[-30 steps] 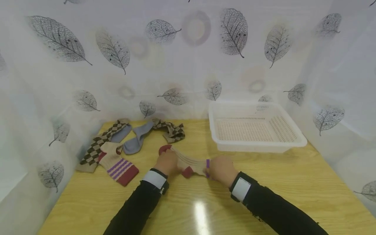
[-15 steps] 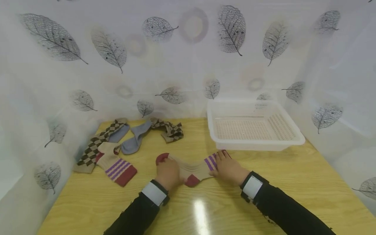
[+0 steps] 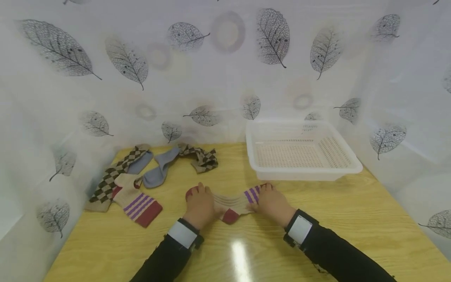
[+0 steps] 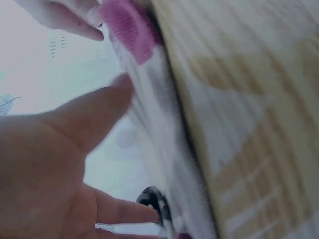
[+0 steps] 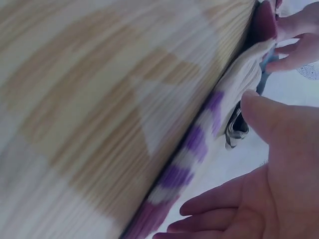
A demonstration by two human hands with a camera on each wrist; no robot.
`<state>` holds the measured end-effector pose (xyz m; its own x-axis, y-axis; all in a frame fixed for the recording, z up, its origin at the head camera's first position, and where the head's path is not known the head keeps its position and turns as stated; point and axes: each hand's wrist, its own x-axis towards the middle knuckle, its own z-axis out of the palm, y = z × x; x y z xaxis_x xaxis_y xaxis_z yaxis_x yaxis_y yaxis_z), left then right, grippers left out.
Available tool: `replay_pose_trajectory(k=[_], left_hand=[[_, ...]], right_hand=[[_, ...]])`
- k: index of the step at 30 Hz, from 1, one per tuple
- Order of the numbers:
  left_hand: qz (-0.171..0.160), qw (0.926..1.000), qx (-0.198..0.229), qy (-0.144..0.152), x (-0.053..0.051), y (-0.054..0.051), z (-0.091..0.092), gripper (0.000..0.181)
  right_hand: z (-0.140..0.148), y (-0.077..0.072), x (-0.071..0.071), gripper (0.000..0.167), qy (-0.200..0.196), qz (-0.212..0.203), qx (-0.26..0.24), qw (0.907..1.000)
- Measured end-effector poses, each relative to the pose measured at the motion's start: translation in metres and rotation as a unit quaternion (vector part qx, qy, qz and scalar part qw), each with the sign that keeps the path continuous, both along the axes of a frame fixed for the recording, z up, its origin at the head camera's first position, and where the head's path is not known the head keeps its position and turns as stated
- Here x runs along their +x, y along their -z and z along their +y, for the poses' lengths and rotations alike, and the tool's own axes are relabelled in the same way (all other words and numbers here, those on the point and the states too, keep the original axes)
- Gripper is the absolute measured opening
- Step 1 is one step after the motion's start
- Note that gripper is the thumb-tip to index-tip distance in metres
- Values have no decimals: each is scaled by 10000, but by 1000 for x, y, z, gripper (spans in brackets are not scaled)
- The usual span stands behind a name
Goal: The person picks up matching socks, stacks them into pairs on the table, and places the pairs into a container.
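A beige sock [image 3: 230,201] with a maroon toe and heel and purple stripes lies stretched sideways on the table in front of me. My left hand [image 3: 200,205] rests on its toe end, covering part of it. Over the striped cuff end lies my right hand [image 3: 275,205]. In the left wrist view, the thumb [image 4: 107,107] and fingers are extended against the fabric. The right wrist view shows the right thumb and fingers [image 5: 214,199] apart and fairly straight beside the purple stripes [image 5: 192,149]. Neither hand curls round the sock.
A similar striped sock [image 3: 139,201] lies at the left. Behind it are a checkered sock [image 3: 114,174] with a grey part and another grey-and-checkered sock [image 3: 162,166]. A white perforated basket [image 3: 306,171] stands at the back right, near the leaf-printed curtain [image 3: 225,78].
A second ago both hands gripped the sock, held narrower. My right hand then moved right and loosened, uncovering the purple stripes; the sock is now flatter. Only slight hand movement since half a second ago.
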<state>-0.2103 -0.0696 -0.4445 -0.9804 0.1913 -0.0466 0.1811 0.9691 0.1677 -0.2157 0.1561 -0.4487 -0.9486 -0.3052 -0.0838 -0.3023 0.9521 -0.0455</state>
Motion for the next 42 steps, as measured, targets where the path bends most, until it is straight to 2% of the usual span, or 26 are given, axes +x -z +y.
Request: replay_pose_trajectory(k=[4, 6, 8, 13, 24, 27, 29, 31, 34, 35, 39, 42], left_hand=[[-473, 9984, 310, 67, -4, 9, 0, 108], [-597, 9974, 387, 137, -5, 10, -3, 111], [-578, 9970, 452, 261, -5, 10, -7, 111], [-584, 9964, 414, 460, -9, 7, -13, 111], [-677, 9960, 437, 374, -10, 11, -12, 111], [-765, 9948, 466, 491, -12, 8, -14, 108], [-804, 9926, 582, 703, -18, 3, -19, 98], [-865, 9898, 805, 796, -25, -6, -27, 87], [-793, 9877, 1123, 739, -38, -21, -51, 72], [-804, 9873, 1248, 568, -40, -27, -60, 71], [-634, 9904, 1227, 78, -45, -43, -105, 63], [-350, 9912, 1205, -424, -45, -47, -139, 50]], right_hand=[[-12, -2, 1, 97, 394, -349, -77, 9986], [-14, -1, 2, 103, 587, -580, -169, 9964], [-15, 1, 1, 109, 673, -690, -291, 9949], [-10, 3, -1, 111, 522, -774, -455, 9946], [-9, -1, -1, 107, 349, -724, -299, 9963], [-9, -3, -2, 104, 345, -701, -339, 9964], [-11, -7, -5, 93, 253, -509, -410, 9975], [-15, -13, -8, 74, 41, -238, -501, 9984], [-26, -24, -11, 55, -254, 145, -651, 9975], [-31, -27, -11, 53, -346, 188, -685, 9969], [-60, -38, -9, 58, -714, 105, -827, 9940], [-84, -43, -6, 58, -1071, 104, -811, 9909]])
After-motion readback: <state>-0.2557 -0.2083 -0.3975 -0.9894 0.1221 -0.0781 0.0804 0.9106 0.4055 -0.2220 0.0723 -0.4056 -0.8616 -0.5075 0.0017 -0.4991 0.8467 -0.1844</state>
